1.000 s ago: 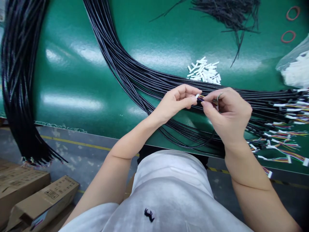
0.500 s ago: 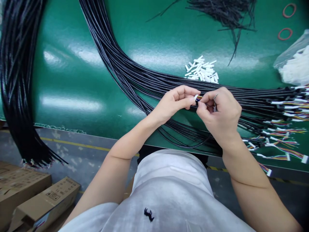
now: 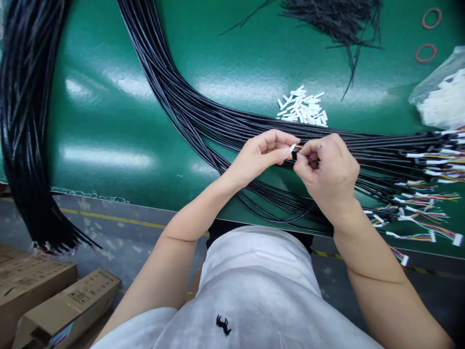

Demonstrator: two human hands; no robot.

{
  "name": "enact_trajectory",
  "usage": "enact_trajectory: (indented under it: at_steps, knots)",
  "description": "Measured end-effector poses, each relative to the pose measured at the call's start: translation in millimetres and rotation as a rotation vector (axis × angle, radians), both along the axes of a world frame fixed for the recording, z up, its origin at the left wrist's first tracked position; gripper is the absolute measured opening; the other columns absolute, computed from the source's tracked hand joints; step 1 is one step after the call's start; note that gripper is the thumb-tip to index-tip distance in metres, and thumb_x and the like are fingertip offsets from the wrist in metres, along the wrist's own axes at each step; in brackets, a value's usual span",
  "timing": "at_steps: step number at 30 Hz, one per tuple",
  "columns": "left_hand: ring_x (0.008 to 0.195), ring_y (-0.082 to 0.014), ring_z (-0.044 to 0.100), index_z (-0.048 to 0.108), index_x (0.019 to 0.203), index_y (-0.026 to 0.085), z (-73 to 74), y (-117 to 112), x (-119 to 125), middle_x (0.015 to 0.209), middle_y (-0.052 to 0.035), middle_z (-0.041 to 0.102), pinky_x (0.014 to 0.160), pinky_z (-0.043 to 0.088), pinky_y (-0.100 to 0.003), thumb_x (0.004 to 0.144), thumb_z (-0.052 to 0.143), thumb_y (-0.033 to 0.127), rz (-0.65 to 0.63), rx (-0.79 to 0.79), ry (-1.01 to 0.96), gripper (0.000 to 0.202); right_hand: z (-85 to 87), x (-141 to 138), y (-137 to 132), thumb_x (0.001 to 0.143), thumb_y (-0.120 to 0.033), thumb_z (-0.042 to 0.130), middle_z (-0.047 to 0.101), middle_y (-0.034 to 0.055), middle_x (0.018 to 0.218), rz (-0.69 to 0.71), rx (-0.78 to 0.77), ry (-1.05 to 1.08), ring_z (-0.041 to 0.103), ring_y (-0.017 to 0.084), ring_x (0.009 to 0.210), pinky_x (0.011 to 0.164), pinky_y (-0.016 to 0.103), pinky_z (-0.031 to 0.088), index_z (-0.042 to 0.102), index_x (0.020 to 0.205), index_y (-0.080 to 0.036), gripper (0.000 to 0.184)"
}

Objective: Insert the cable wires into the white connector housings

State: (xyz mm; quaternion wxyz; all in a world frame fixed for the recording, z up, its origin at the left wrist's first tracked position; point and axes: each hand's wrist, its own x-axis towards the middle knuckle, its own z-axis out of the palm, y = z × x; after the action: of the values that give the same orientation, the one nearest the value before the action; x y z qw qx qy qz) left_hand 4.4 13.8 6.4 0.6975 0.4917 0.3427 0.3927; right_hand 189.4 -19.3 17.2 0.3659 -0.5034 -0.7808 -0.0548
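Observation:
Between thumb and fingers, my left hand (image 3: 267, 149) pinches a white connector (image 3: 292, 147) at the end of some thin coloured wires (image 3: 298, 147). Close against it on the right, my right hand (image 3: 327, 167) is closed in a pinch on those wires just beside the connector. My fingers hide most of the wires, and I cannot make out every strand. Beneath both hands runs a thick bundle of black cables (image 3: 218, 114) across the table. Their ends at the right fan out into coloured wires with white connectors (image 3: 457, 239).
A pile of small white plastic pieces (image 3: 303, 107) lies beyond my hands on the green table (image 3: 109, 121). Farther back is a heap of black strips (image 3: 334, 19). A clear bag of white parts (image 3: 443, 99) sits at right. Another cable bundle (image 3: 25, 121) hangs over the left edge.
My right hand has shifted slightly left, closer to the left hand. The white connector is tilted a little differently, and less of the coloured wires shows.

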Motion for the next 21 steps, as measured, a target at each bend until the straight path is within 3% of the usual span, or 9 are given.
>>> enact_trajectory:
  at_steps: [6,15,21]
  knots:
    - [0.109,-0.0169,0.077,0.078,0.114,0.024,2.7,-1.2,-5.1,0.116,-0.0023,0.081,0.101,0.064,-0.035,0.092,0.08,0.052,-0.002,0.1,0.087,0.036,0.9,-0.6,-0.2,0.094,-0.005,0.057,0.068,-0.0001,0.074,0.022,0.036,-0.01,0.06,0.014,0.06,0.052,0.028,0.039,0.058,0.092,-0.024,0.018]
    - [0.111,-0.0175,0.078,0.08,0.116,0.025,2.8,0.5,-7.4,0.118,-0.002,0.082,0.104,0.064,-0.036,0.091,0.08,0.055,-0.021,0.127,0.096,0.039,1.7,-1.6,-0.7,0.093,-0.007,0.06,0.07,0.0,0.072,-0.005,0.114,-0.074,0.061,0.013,0.056,0.049,0.028,0.039,0.06,0.091,-0.022,0.016]
    - [0.112,-0.0191,0.078,0.081,0.111,0.023,8.9,-0.1,-6.3,0.117,-0.0037,0.083,0.103,0.064,-0.036,0.088,0.083,0.055,-0.006,0.04,0.089,0.04,-3.8,-0.5,-3.6,0.1,-0.018,0.054,0.07,0.0016,0.07,-0.103,0.009,-0.14,0.063,0.014,0.058,0.049,0.028,0.04,0.062,0.087,-0.024,0.017]
